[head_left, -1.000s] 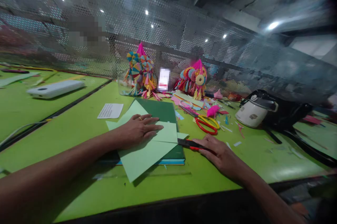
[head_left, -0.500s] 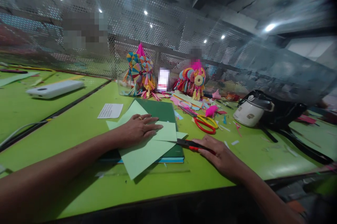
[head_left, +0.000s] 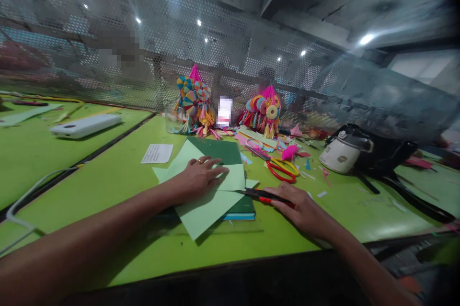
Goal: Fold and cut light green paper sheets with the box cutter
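Right of centre, my right hand (head_left: 305, 208) is gripping a cutter (head_left: 258, 194), its tip meeting pale green paper (head_left: 203, 212). At centre, my left hand (head_left: 201, 179), fingers spread, is pressing the paper onto a green book (head_left: 230, 150). It's looking light, thin, easily creased: probably best held flat-palmed. Beyond, upper right of these, scissors (head_left: 282, 170) are lying.

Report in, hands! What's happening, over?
Left hand palm down on green paper. Right hand gripping cutter, tip at paper's edge. Scissors lie apart, beyond right hand.
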`<state>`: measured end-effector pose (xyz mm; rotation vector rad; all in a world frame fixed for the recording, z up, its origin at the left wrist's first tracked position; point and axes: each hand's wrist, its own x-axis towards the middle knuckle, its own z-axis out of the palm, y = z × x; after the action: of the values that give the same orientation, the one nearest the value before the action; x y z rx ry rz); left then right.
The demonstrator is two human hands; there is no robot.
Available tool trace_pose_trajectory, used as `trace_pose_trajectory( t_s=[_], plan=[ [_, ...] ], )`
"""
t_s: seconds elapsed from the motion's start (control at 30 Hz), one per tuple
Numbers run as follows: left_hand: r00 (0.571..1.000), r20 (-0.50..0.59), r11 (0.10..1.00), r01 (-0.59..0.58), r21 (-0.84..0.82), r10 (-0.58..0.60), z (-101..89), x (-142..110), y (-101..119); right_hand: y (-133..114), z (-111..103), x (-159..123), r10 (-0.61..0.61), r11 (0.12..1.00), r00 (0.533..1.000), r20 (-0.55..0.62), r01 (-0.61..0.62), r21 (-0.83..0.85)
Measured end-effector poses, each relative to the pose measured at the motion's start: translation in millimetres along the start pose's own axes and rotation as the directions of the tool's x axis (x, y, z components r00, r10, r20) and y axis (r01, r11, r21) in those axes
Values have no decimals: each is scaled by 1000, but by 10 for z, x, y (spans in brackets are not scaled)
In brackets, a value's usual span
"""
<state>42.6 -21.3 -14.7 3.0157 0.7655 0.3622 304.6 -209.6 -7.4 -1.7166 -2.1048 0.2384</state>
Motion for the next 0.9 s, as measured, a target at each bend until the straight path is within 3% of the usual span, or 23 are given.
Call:
trace_pose_trajectory(
  t_s=[0.27,0.37,0.5,0.57,0.73,0.9],
  plan=[
    [994,13,991,109,72,-110,-165,-28,119,-1,13,-53,4,1000,999,-40,-4,6],
    [998,24,997,55,53,-57,-210,-44,86,-36,34,-78,17,1000,998,-56,-16,3],
    [992,20,992,-123,39,123,-216,-37,-121,-96,70,-119,34,999,995,-91,-34,3],
    [987,30,987,-159,31,158,-212,-24,-222,-127,102,-148,45,999,992,-116,-44,11],
    [986,30,983,-169,67,167,-209,-27,-273,-197,191,-208,73,997,983,-171,-67,38],
    [997,23,997,-73,24,72,-198,-69,-247,-272,208,-150,90,996,978,-189,-87,25]
  ],
)
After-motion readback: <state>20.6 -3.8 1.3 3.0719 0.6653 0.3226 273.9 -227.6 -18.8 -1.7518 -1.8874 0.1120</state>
